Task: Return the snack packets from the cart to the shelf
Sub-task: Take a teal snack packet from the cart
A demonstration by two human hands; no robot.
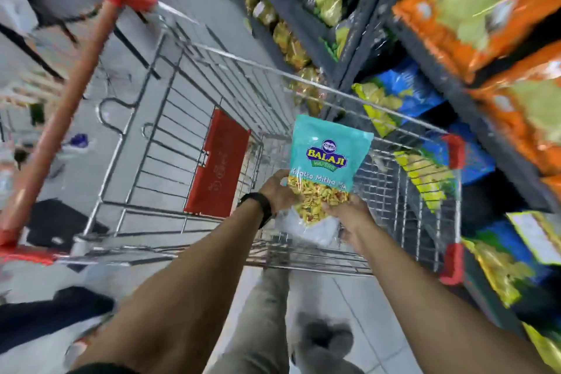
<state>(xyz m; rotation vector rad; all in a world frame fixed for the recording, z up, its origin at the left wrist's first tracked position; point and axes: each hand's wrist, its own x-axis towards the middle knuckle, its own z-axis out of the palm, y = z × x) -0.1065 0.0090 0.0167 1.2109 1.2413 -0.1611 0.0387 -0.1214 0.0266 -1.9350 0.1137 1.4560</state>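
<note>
Holding one teal snack packet [326,161] above the cart [170,118] with both our hands.
Head view: our left hand [277,188] clasps the packet's lower left edge, our right hand [349,215] cups its bottom corner, fingers curled on it. Packet is upright over the cart's basket; shelf [425,48] of orange and yellow packets stands just right of the cart; black watch [258,203] on left wrist.

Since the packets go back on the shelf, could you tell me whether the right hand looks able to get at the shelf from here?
Probably yes: the right hand holds the teal snack packet over the cart, and the shelf stands just beyond the cart's right side.
</note>
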